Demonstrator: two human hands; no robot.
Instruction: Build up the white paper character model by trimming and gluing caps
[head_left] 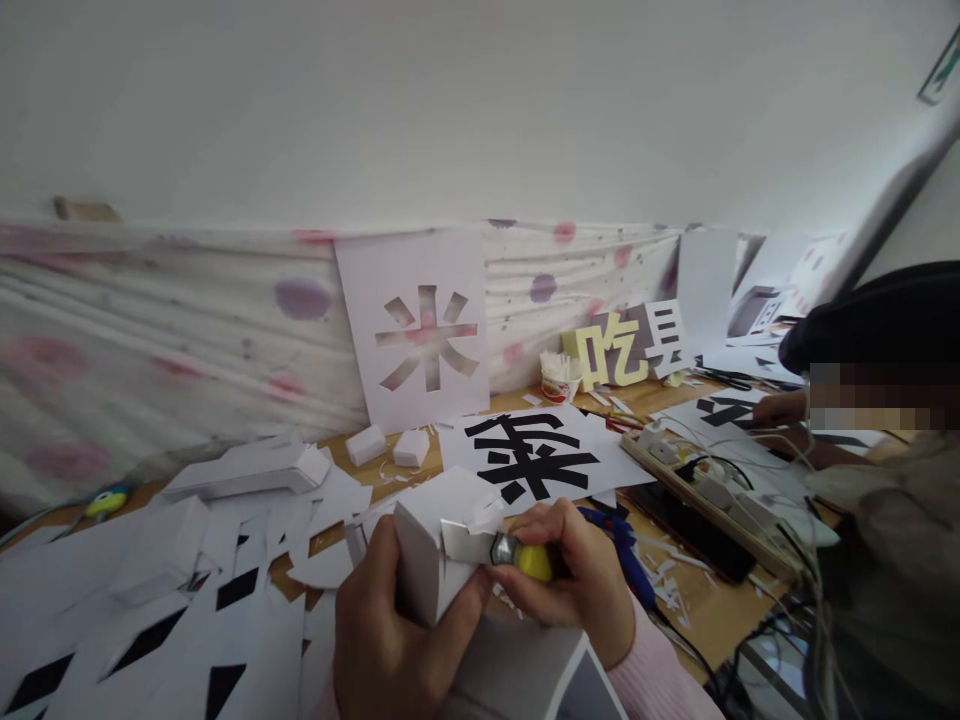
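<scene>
My left hand (397, 625) is wrapped round a folded white card piece (421, 560), thumb on its near side. In my right hand (581, 575) is a scraper (531, 561) with a yellow handle. Its flat metal blade lies against the side of the card piece, close to my left thumb. A small whitish blob or scrap sits just above the blade; I cannot make out which. Below my hands a white box-like card part (525, 665) reaches the bottom edge; whether it joins the held piece is unclear. Behind my right hand lies a blue glue gun (626, 555), partly hidden.
A printed sheet (532, 455) lies ahead, before a standing cut-out card (360, 330). White card parts (247, 470) cover the left. A paper cup (559, 380) and standing characters (615, 350) are at the back. A power strip (712, 500) and cables lie right, beside another person (892, 560).
</scene>
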